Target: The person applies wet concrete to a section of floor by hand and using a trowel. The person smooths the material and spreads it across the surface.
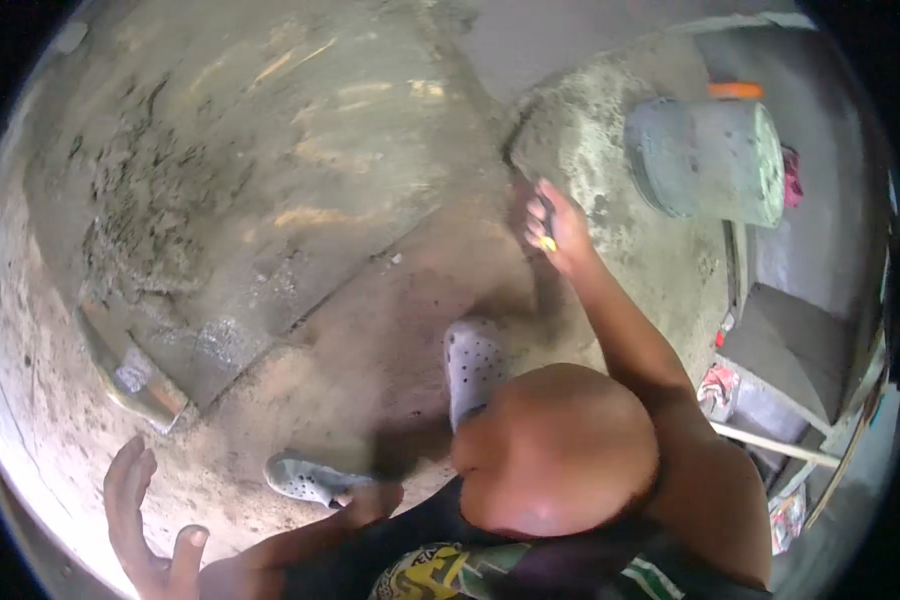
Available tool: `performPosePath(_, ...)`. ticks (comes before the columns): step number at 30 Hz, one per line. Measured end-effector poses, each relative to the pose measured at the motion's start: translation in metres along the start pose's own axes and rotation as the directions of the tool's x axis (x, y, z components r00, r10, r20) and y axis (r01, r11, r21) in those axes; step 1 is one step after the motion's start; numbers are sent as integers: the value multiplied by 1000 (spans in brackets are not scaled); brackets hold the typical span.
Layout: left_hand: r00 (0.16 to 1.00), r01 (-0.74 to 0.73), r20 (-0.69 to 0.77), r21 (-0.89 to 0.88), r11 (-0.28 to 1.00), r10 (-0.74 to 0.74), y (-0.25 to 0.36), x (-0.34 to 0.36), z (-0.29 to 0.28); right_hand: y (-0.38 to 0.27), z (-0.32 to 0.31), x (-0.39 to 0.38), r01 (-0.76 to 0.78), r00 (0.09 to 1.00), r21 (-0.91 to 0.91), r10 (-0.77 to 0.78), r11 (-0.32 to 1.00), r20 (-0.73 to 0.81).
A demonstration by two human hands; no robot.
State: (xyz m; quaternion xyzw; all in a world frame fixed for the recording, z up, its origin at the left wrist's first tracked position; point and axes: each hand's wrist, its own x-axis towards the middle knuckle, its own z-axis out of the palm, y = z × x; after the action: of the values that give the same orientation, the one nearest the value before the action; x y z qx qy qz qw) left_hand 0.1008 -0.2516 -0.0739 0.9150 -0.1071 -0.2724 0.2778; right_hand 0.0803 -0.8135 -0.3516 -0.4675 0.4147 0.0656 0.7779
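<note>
My right hand (567, 228) is closed round the dark handle (547, 215) of a hand tool with a yellow end (548, 243). It is held low over the floor, by the edge of the wet grey mortar. The tool's working end does not show clearly, so its kind is uncertain. My left hand (150, 545) is at the lower left, fingers raised and apart, holding nothing. Beyond it lies a long board-like tool (130, 375) with a pale middle piece, beside the mortar. A rough mortar heap (150, 210) stands on the smoother spread mortar (360, 130).
A translucent bucket (705, 160) lies at the upper right, with an orange object (736, 90) behind it. At the right are a grey step-like block (785, 350) and wooden strips (775, 443). Below me are my bent knee (560, 450) and grey clogs (473, 365).
</note>
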Motion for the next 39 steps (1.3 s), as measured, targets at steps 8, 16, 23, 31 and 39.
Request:
performPosePath(8,995,-96,-18,36,995,96,26,15,2,17,79,-81,-105,994,-316,95,943,-49)
performPosePath(16,992,-122,-39,5,993,122,34,9,2,4,91,-58,1,989,-423,-64,906,-134)
performPosePath(23,1000,-15,6,19,1000,15,15,-1,4,-43,-71,-55,149,899,-970,-435,193,52)
performPosePath(31,996,-75,46,56,996,72,6,11,2,-69,-58,-26,-55,990,-972,-111,227,-82)
performPosePath(39,990,-141,-18,37,989,141,37,16,7,-93,-37,44,100,994,-936,-67,338,82)
